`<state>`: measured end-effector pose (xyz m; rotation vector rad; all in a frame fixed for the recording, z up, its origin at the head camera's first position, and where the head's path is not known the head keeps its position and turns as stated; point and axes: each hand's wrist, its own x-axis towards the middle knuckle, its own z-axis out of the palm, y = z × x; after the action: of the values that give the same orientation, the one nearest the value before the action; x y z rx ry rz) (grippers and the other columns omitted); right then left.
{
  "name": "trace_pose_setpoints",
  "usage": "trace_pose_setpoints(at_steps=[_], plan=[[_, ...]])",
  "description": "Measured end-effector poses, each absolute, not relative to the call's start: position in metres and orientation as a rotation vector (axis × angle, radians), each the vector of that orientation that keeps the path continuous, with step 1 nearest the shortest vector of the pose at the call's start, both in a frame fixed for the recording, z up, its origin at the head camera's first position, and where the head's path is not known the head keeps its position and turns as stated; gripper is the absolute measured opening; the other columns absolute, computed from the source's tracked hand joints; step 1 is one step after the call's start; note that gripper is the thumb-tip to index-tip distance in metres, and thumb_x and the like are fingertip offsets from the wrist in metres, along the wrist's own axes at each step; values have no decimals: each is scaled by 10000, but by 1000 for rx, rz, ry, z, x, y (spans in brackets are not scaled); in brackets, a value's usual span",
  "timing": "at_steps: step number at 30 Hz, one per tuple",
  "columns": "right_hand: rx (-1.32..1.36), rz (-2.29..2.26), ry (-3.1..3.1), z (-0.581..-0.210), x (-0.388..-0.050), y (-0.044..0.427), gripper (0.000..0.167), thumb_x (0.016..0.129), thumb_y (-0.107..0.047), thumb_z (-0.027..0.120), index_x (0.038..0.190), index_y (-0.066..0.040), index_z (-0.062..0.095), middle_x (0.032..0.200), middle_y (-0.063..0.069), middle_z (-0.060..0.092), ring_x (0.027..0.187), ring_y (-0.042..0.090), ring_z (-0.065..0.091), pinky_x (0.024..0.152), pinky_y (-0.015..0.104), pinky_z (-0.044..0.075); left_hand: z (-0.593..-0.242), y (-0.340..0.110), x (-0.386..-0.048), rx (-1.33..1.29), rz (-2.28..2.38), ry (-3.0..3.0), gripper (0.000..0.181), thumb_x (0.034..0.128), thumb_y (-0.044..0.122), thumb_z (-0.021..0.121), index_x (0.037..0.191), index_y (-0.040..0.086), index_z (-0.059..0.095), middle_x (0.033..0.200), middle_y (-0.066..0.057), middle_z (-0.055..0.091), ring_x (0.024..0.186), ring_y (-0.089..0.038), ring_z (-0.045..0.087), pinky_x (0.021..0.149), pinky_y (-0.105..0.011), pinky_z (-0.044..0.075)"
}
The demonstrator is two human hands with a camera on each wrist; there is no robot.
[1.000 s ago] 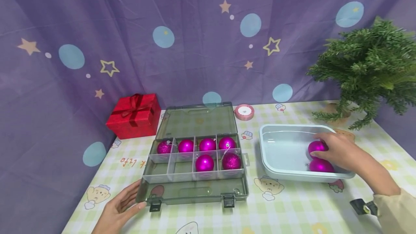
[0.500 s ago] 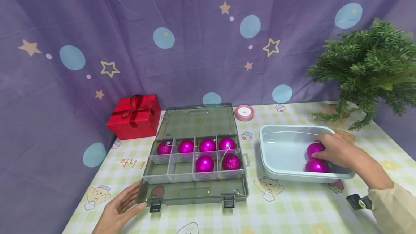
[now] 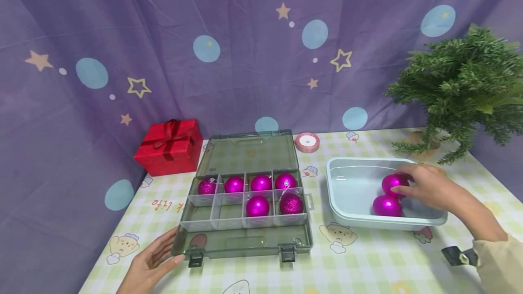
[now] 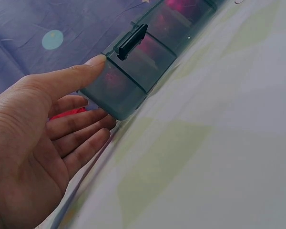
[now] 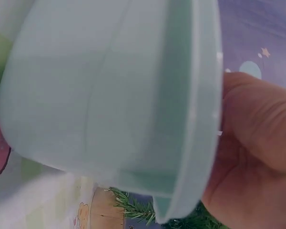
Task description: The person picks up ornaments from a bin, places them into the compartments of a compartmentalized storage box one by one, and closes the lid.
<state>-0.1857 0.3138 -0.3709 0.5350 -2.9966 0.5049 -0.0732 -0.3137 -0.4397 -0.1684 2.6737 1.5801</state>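
Note:
In the head view a divided smoky case [image 3: 241, 239] lies open, with magenta balls in several compartments; two front-left compartments hold none. My left hand [image 3: 151, 262] touches its front-left corner, thumb on the edge and fingers extended along the side, as the left wrist view also shows of the hand [image 4: 43, 129]. Inside the pale blue basin [image 3: 351, 194], my right hand [image 3: 429, 189] grips a magenta ball [image 3: 392, 184] between thumb and fingers. Another ball [image 3: 387, 206] lies just in front of it. The basin wall [image 5: 100, 95] hides the fingertips in the right wrist view.
A red gift box [image 3: 169, 149] stands at the back left. Behind the case's right side lies a pink ribbon roll [image 3: 307, 142]. An artificial tree [image 3: 461, 85] leans over the back right, behind the basin. A purple curtain [image 3: 245, 80] hangs along the back.
Both balls in the basin sit further left than before, the front one having shifted more. My right hand has moved slightly with the rear ball. The left hand has stayed at the case.

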Motion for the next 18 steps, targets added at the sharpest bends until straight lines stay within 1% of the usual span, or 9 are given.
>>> trace_pose_setpoints(at_steps=[2,3,6,8,9,12,13,16,18], plan=[[543,570,-2959,-370,-185,316,376,884,-179,839,1145,66,724,927,36,706,850,260,659,690,430,547,-439,-314,-73,-168,1573,2674,689,956,264,785,1533,34,486,1467,-219,550,1125,99,548,940,-161,515],[553,620,-2936,-369,-184,316,373,891,-168,835,1160,65,723,951,36,713,871,259,669,712,422,561,-439,-314,-73,-167,1571,2673,689,957,264,784,1534,34,485,1466,-219,550,1126,101,547,940,-159,514],[570,742,-2868,-366,-183,315,363,902,-132,826,1192,59,723,1030,81,732,949,266,693,761,338,591,-440,-315,-74,-162,1573,2676,686,957,260,784,1531,31,488,1465,-217,552,1131,101,544,942,-152,508],[576,796,-2821,-365,-182,315,363,899,-126,829,1204,44,728,1083,120,739,995,175,690,787,222,573,-440,-315,-74,-159,1577,2678,685,955,256,786,1530,29,489,1464,-217,553,1132,98,547,941,-150,507],[575,818,-2806,-364,-181,314,364,902,-130,828,1211,34,730,1105,132,738,1007,103,672,797,169,551,-441,-315,-74,-158,1579,2678,685,955,254,787,1529,28,490,1464,-218,553,1133,97,548,942,-151,507],[563,863,-2787,-361,-180,311,371,914,-161,822,1236,1,731,1158,154,730,1018,-55,594,813,68,481,-441,-314,-73,-158,1581,2676,685,955,254,787,1529,28,490,1463,-217,554,1132,93,551,941,-153,510],[560,876,-2786,-360,-179,310,376,920,-173,818,1247,-11,729,1172,156,727,1025,-56,593,820,69,476,-441,-314,-73,-158,1582,2676,684,954,252,787,1529,28,490,1462,-217,555,1132,92,553,941,-153,510],[538,912,-2794,-356,-178,304,394,930,-219,813,1278,-56,726,1198,142,726,1048,33,649,837,107,494,-440,-314,-73,-160,1580,2675,682,956,251,786,1528,27,490,1461,-217,556,1132,91,552,944,-151,507],[528,954,-2794,-354,-177,299,403,934,-229,810,1295,-72,721,1212,132,723,1060,60,664,842,125,507,-440,-314,-73,-162,1579,2674,683,957,255,785,1530,29,489,1461,-214,557,1133,90,553,947,-151,506]])
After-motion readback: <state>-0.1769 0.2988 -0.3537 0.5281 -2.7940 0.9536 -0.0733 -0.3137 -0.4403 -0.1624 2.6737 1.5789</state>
